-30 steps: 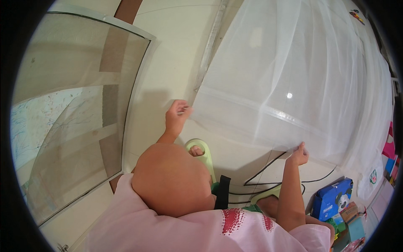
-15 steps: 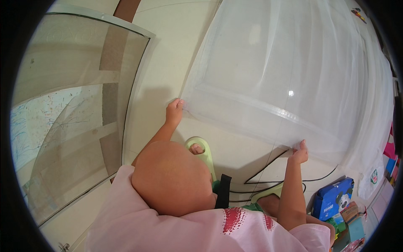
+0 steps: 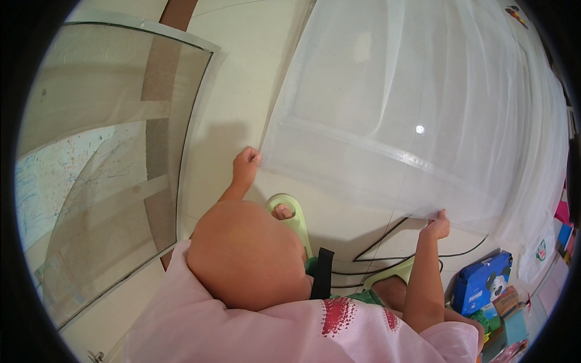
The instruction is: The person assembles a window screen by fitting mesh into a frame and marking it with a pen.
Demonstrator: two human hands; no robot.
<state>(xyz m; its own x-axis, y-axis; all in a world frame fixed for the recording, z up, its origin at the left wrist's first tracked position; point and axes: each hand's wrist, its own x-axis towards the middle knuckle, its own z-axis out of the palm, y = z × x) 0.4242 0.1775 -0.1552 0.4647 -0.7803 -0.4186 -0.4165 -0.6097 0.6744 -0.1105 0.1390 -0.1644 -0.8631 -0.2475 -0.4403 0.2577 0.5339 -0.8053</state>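
A sheer white curtain spreads over the floor in front of me, its hem band nearest my body. My left hand pinches the curtain's near left corner, fingers closed on the fabric. Farther right, my right hand grips the same hem edge between thumb and fingers. Between the two hands the hem stretches fairly flat, and the pale tiles show through it. Soft folds run along the curtain's right part, where the cloth bunches up.
A framed glass panel stands at the left. Black cable loops across the floor near my green slippers. At the lower right are a blue package and several small boxes. A small colorful item lies at the far right.
Both hands have moved slightly toward me, the right a little to the right and the left a little to the left. The hem has shifted with them.
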